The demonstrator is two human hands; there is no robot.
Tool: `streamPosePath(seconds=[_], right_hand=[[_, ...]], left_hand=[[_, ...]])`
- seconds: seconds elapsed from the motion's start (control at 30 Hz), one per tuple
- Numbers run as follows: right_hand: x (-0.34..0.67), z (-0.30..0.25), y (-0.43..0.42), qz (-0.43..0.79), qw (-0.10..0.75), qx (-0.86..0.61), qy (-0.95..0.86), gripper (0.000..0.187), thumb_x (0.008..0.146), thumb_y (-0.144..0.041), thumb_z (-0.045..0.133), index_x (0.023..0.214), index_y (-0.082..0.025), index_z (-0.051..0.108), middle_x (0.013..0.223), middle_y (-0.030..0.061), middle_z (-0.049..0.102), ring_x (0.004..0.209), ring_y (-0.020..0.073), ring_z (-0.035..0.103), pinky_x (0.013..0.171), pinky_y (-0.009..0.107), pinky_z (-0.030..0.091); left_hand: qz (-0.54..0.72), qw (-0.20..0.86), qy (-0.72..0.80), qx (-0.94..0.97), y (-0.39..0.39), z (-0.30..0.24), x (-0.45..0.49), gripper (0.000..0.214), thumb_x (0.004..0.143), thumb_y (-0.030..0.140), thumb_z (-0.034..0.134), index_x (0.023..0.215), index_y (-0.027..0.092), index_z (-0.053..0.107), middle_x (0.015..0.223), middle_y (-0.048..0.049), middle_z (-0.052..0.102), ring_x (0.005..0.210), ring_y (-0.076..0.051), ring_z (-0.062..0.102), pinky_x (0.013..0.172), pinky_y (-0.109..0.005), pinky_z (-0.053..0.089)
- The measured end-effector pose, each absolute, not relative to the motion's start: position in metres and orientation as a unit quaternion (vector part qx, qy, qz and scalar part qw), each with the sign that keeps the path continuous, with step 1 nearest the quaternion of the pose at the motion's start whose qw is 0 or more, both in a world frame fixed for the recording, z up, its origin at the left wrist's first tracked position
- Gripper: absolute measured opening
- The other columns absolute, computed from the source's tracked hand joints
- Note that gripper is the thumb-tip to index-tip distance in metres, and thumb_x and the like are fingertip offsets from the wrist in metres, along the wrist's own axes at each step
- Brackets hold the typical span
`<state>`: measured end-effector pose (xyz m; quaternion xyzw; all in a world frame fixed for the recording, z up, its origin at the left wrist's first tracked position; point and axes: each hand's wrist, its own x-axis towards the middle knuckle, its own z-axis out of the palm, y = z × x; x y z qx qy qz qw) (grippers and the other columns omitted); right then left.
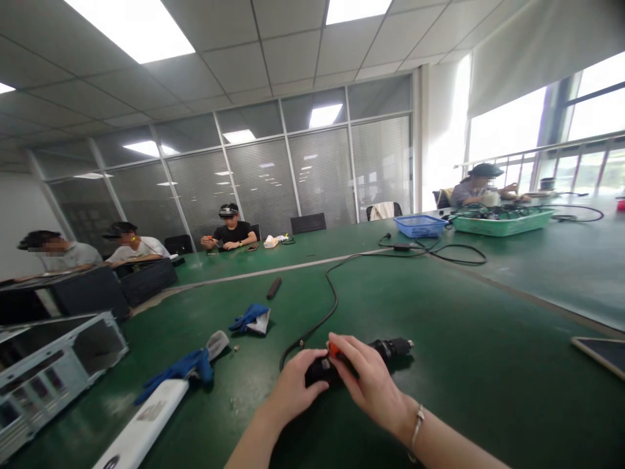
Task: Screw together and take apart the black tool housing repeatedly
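Observation:
A black corded electric screwdriver (393, 349) lies on the green table in front of me, its tip pointing right. My left hand (299, 384) is closed around its rear end, thumb and fingers on the black body. Over the middle of the tool, my right hand (364, 371) pinches a small orange piece (334, 349); whether this belongs to the tool is hidden by the fingers. A black cable (334, 293) runs from near the left hand toward the back of the table.
Blue work gloves (251, 319), a dark bar (274, 288), a white panel (146, 423) and a metal computer case (73, 365) lie to the left. Blue (420, 227) and green baskets (502, 225) stand at the back right. A tablet-like object (603, 355) lies right. Several people sit around.

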<state>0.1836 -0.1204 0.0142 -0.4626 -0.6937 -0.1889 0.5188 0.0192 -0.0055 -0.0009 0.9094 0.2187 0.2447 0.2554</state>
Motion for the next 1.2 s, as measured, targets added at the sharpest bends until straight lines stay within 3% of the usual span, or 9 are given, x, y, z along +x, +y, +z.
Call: streamPosePath(seconds=[0.13, 0.27, 0.47, 0.67, 0.87, 1.07, 1.2], right_hand=[[0.1848, 0.0146, -0.1211, -0.189, 0.525, -0.460, -0.691, 0.051, 0.090, -0.018, 0.047, 0.140, -0.023, 0.035, 0.118, 0.0122, 0.061, 0.105, 0.0217, 0.063, 0.088, 0.037, 0.055], [0.1865, 0.0148, -0.1203, -0.188, 0.527, -0.465, -0.687, 0.043, 0.090, -0.019, 0.054, 0.131, -0.026, 0.045, 0.105, 0.0094, 0.063, 0.092, 0.0202, 0.065, 0.077, 0.035, 0.057], [0.1854, 0.0124, -0.1216, -0.168, 0.530, -0.473, -0.683, 0.057, 0.090, -0.015, 0.048, 0.143, -0.023, 0.029, 0.116, 0.0115, 0.061, 0.103, 0.0209, 0.062, 0.087, 0.038, 0.054], [0.1873, 0.0107, -0.1207, -0.209, 0.526, -0.451, -0.690, 0.044, 0.088, -0.017, 0.057, 0.130, -0.026, 0.045, 0.105, 0.0091, 0.063, 0.093, 0.0200, 0.064, 0.078, 0.035, 0.056], [0.1867, 0.0095, -0.1222, -0.186, 0.515, -0.456, -0.702, 0.056, 0.091, -0.013, 0.046, 0.143, -0.021, 0.029, 0.123, 0.0130, 0.059, 0.110, 0.0213, 0.060, 0.091, 0.037, 0.053], [0.1867, 0.0115, -0.1208, -0.208, 0.528, -0.450, -0.690, 0.043, 0.088, -0.018, 0.057, 0.129, -0.024, 0.047, 0.104, 0.0098, 0.062, 0.090, 0.0199, 0.064, 0.076, 0.035, 0.057], [0.1864, 0.0146, -0.1216, -0.176, 0.537, -0.448, -0.693, 0.054, 0.089, -0.011, 0.048, 0.140, -0.023, 0.035, 0.111, 0.0112, 0.061, 0.098, 0.0200, 0.062, 0.083, 0.035, 0.055]], left_hand=[[0.248, 0.254, 0.210, 0.911, -0.0064, -0.0001, 0.0183, 0.052, 0.071, 0.018, 0.071, 0.121, 0.025, 0.058, 0.121, -0.0055, 0.063, 0.110, -0.024, 0.058, 0.101, -0.038, 0.042], [0.248, 0.247, 0.210, 0.913, -0.0051, -0.0029, 0.0180, 0.053, 0.071, 0.018, 0.073, 0.121, 0.025, 0.058, 0.122, -0.0048, 0.062, 0.110, -0.023, 0.058, 0.101, -0.037, 0.042], [0.245, 0.248, 0.203, 0.915, -0.0052, -0.0016, 0.0174, 0.054, 0.072, 0.019, 0.073, 0.123, 0.026, 0.057, 0.122, -0.0046, 0.062, 0.110, -0.023, 0.058, 0.101, -0.037, 0.042], [0.244, 0.241, 0.203, 0.917, -0.0046, -0.0030, 0.0177, 0.054, 0.073, 0.019, 0.072, 0.124, 0.024, 0.056, 0.124, -0.0053, 0.061, 0.111, -0.023, 0.057, 0.102, -0.037, 0.041], [0.237, 0.246, 0.199, 0.919, -0.0031, -0.0038, 0.0170, 0.055, 0.073, 0.020, 0.072, 0.125, 0.024, 0.055, 0.124, -0.0053, 0.061, 0.112, -0.023, 0.057, 0.102, -0.037, 0.042], [0.238, 0.243, 0.205, 0.918, -0.0027, -0.0042, 0.0173, 0.054, 0.074, 0.021, 0.072, 0.126, 0.024, 0.055, 0.124, -0.0055, 0.061, 0.113, -0.023, 0.057, 0.103, -0.037, 0.041], [0.238, 0.240, 0.204, 0.919, -0.0032, -0.0031, 0.0169, 0.057, 0.071, 0.019, 0.073, 0.125, 0.025, 0.055, 0.123, -0.0047, 0.061, 0.111, -0.023, 0.057, 0.102, -0.037, 0.041]])
